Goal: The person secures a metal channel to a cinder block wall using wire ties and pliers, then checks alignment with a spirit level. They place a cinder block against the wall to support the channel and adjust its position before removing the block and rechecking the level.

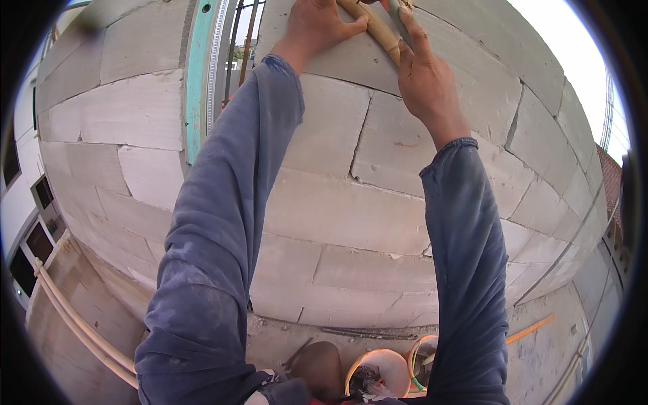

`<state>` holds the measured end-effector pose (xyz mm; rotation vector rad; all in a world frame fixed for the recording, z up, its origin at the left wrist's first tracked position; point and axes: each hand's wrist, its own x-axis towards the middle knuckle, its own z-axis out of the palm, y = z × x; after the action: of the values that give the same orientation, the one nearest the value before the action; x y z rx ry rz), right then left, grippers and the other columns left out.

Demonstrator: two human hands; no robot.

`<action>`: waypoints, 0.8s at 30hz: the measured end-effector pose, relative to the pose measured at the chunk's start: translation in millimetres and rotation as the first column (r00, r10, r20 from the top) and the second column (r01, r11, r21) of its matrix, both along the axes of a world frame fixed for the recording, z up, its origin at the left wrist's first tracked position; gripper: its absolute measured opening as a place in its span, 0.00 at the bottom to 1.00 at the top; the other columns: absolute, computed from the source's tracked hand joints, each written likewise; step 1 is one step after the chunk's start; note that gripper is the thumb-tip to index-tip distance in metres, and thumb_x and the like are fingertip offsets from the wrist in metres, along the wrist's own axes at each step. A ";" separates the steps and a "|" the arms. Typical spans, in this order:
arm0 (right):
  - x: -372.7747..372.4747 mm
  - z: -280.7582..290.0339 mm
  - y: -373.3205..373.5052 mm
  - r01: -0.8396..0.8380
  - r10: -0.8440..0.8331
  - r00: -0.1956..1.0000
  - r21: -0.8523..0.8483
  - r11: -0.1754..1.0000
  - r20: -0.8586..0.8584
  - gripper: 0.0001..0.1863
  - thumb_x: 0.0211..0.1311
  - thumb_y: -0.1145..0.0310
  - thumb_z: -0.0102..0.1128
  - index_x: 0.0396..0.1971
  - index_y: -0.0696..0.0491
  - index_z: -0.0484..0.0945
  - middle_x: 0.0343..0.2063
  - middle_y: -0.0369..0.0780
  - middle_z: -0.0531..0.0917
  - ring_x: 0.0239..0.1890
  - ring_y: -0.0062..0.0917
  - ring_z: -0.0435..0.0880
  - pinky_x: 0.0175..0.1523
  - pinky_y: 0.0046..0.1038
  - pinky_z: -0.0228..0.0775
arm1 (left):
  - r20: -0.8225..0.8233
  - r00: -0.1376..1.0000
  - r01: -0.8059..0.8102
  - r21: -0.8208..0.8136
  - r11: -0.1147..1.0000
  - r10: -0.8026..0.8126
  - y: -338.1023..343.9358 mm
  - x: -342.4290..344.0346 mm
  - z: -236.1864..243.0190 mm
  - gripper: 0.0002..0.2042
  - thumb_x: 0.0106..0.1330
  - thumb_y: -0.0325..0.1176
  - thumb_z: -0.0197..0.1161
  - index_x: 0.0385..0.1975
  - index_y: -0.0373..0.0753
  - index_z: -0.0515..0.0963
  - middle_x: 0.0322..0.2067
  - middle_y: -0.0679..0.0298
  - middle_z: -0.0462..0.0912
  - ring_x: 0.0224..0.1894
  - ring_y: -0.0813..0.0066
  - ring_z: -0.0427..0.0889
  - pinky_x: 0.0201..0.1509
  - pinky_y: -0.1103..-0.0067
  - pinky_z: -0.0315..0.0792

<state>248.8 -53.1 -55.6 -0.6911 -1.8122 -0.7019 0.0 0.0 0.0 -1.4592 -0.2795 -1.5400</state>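
Observation:
Both my arms, in dusty blue-grey sleeves, reach up along a wall of pale blocks [337, 209]. At the top edge a bamboo pole [382, 34] slants across the wall between my hands. My left hand [318, 34] is closed at the pole's upper part, its thumb lying against it; the other fingers are partly cut off by the picture's edge. Beside the pole, my right hand [432, 81] is closed around a slim grey tool [399, 23], index finger stretched along it. A bit of red shows at the tool's upper end, but its kind cannot be made out.
A teal upright strip [197, 88] runs beside a gap in the wall with steel rods [233, 50]. Below are two buckets [403, 370] and a brown rounded object [322, 361]. Bamboo poles [84, 331] lean at lower left; an orange stick [531, 329] lies at right.

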 end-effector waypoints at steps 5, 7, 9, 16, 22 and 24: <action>-7.9 8.2 -9.3 -0.306 0.317 0.946 0.507 0.806 0.068 0.31 0.86 0.63 0.50 0.82 0.30 0.56 0.42 0.54 0.90 0.43 0.55 0.91 0.49 0.51 0.83 | 0.059 0.998 -0.005 0.014 1.000 0.004 -11.4 -3.2 2.2 0.48 0.54 0.38 0.83 0.72 0.40 0.58 0.59 0.44 0.74 0.55 0.46 0.84 0.59 0.59 0.82; -0.7 -4.3 7.2 -0.250 0.257 0.966 0.390 0.886 0.034 0.31 0.85 0.62 0.48 0.82 0.27 0.55 0.42 0.55 0.90 0.43 0.55 0.90 0.48 0.53 0.81 | 0.048 0.999 -0.021 0.038 0.999 0.019 -6.4 7.1 -0.6 0.48 0.54 0.38 0.83 0.71 0.40 0.58 0.59 0.45 0.75 0.55 0.46 0.84 0.59 0.59 0.82; 2.1 -11.3 5.4 -0.151 0.158 0.987 0.176 0.973 -0.025 0.32 0.85 0.63 0.48 0.81 0.25 0.55 0.43 0.55 0.89 0.43 0.55 0.90 0.47 0.54 0.80 | 0.026 0.998 -0.051 0.049 0.998 0.050 -5.1 10.7 -2.1 0.47 0.54 0.38 0.83 0.71 0.40 0.59 0.58 0.45 0.75 0.55 0.46 0.84 0.59 0.58 0.82; -9.6 -6.2 -1.3 -0.313 0.336 0.942 0.391 0.866 0.009 0.32 0.84 0.65 0.49 0.81 0.25 0.57 0.43 0.56 0.89 0.43 0.57 0.89 0.48 0.54 0.81 | 0.039 0.999 -0.012 0.033 0.999 0.010 -10.1 1.8 -1.4 0.46 0.53 0.39 0.83 0.70 0.40 0.60 0.57 0.48 0.76 0.56 0.45 0.83 0.58 0.57 0.81; -10.2 6.4 -23.6 -0.068 0.066 0.998 -0.105 0.992 -0.017 0.34 0.84 0.65 0.49 0.82 0.25 0.54 0.42 0.55 0.90 0.43 0.56 0.90 0.47 0.54 0.80 | 0.042 0.997 -0.068 0.031 0.997 0.067 -13.9 -1.4 -1.1 0.46 0.52 0.40 0.83 0.69 0.40 0.61 0.56 0.48 0.76 0.55 0.45 0.83 0.56 0.58 0.82; -11.1 -3.8 -7.7 -0.248 0.261 0.965 0.216 0.944 -0.034 0.32 0.84 0.63 0.47 0.82 0.26 0.54 0.41 0.55 0.90 0.42 0.56 0.89 0.47 0.55 0.79 | 0.026 0.998 -0.061 0.035 0.998 0.060 -14.3 -1.0 2.2 0.46 0.52 0.40 0.83 0.69 0.40 0.61 0.56 0.48 0.76 0.55 0.45 0.83 0.56 0.58 0.82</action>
<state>237.8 -60.8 -59.4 -0.3271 -1.7017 -0.6777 -1.0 -14.3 2.2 -1.3924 -0.3066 -1.5084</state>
